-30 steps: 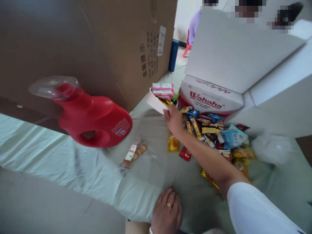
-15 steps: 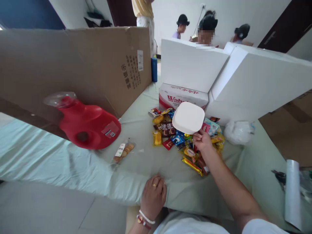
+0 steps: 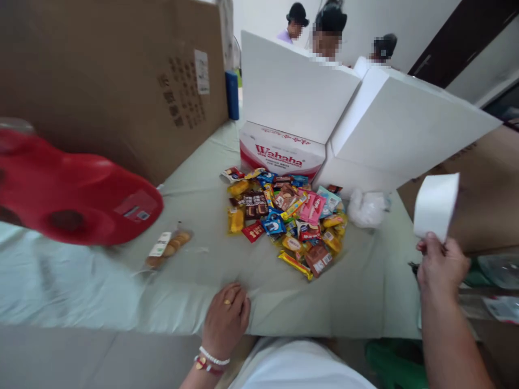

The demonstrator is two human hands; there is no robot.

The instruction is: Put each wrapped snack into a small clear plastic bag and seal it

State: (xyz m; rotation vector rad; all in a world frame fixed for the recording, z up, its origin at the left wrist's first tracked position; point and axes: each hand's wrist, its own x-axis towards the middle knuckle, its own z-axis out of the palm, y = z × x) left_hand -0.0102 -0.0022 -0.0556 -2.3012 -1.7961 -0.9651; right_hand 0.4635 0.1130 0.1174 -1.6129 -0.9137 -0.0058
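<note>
A white square plate with rounded corners is pinched at its lower edge by my right hand, which holds it tilted up past the table's right side. My left hand rests on the table's front edge, fingers together and curled, with no object showing in it. In front of my hands, a pile of wrapped snacks covers the middle of the table: yellow, red, blue, pink and brown packets. A clear bag of round biscuits lies on the cloth left of my left hand.
A red jug lies at the left before a tall cardboard sheet. Behind the snacks stand a Wahaha carton and white foam boards. A white plastic bundle sits to their right. Other people are at the back.
My right hand has carried the plate from above the snack pile out to the right and tilted it upright. The view has shifted. My left hand still rests on the table edge.
</note>
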